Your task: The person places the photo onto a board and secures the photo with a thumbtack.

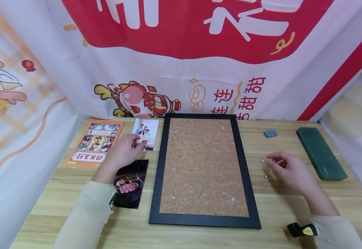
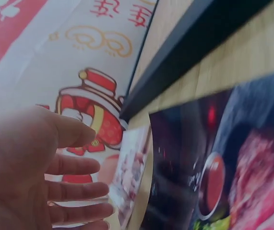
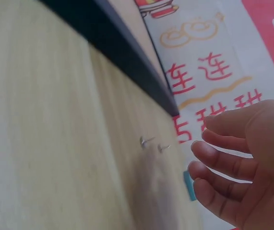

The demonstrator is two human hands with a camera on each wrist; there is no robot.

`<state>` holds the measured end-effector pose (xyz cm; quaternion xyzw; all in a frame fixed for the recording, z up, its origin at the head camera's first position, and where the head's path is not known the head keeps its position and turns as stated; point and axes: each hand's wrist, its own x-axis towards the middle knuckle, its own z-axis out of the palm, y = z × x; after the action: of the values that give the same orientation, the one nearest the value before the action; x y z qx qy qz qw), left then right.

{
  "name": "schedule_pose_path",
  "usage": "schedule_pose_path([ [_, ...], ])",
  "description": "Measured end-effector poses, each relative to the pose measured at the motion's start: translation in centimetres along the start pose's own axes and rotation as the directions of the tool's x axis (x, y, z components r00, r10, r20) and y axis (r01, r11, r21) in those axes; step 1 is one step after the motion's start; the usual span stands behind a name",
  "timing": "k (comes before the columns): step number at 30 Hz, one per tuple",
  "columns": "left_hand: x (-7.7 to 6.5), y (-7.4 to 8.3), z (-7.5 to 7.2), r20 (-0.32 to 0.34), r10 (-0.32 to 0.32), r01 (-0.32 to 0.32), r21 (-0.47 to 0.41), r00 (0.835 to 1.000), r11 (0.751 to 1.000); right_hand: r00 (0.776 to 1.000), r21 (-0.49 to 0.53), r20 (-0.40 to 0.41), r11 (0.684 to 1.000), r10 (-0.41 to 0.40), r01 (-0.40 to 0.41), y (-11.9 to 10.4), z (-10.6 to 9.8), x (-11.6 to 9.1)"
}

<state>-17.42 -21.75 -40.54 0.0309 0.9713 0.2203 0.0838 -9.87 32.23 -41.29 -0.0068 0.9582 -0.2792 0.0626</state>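
Observation:
My left hand (image 1: 124, 150) is over the lower left part of a family photo (image 1: 150, 133), its fingers loosely bent and spread apart in the left wrist view. Below that hand lies a dark photo of sliced meat (image 1: 129, 186), partly covered by the wrist. On the other side, my right hand (image 1: 288, 170) hovers beside two small metal pushpins, a farther pushpin (image 1: 262, 162) and a nearer pushpin (image 1: 265, 176). Its fingers curve loosely, holding nothing in the right wrist view. Between the hands lies a black-framed cork board (image 1: 204, 166).
An orange printed card (image 1: 95, 143) lies at the back left. Toward the back right are a small blue eraser-like block (image 1: 270, 133) and a long green case (image 1: 321, 154). Printed cloth (image 1: 174, 72) hangs along the table's back edge. Small silvery spots show near the cork's corners.

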Motion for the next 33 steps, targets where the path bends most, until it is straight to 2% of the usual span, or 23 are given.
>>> schedule_pose_path([
  [6, 1.6, -0.6, -0.3, 0.027, -0.071, 0.070, 0.032, 0.997, 0.997, 1.000, 0.003, 0.010, 1.000, 0.011, -0.011, 1.1, 0.5, 1.1],
  [11, 3.1, -0.8, -0.2, 0.046, -0.118, 0.115, 0.058, 0.992, 0.992, 0.997, 0.028, 0.076, 0.999, 0.026, -0.028, 1.8, 1.0, 2.0],
  [19, 4.3, -1.8, 0.3, 0.025, -0.191, 0.189, 0.079, 0.981, 0.979, 0.996, -0.001, 0.092, 1.000, 0.012, -0.012, 2.0, 1.7, 2.8],
  [24, 4.6, -2.2, 0.6, 0.019, -0.207, 0.206, 0.034, 0.978, 0.978, 0.997, -0.015, 0.069, 1.000, 0.022, -0.021, 2.4, 1.9, 3.1],
  [29, 4.7, -2.6, 0.4, 0.040, -0.215, 0.217, -0.041, 0.976, 0.975, 0.998, -0.016, 0.056, 0.999, 0.034, -0.033, 2.5, 2.0, 3.2],
  [33, 4.6, -3.4, 0.4, 0.024, -0.189, 0.190, -0.066, 0.982, 0.980, 0.998, -0.013, 0.050, 0.999, 0.037, -0.036, 2.3, 2.1, 3.2],
])
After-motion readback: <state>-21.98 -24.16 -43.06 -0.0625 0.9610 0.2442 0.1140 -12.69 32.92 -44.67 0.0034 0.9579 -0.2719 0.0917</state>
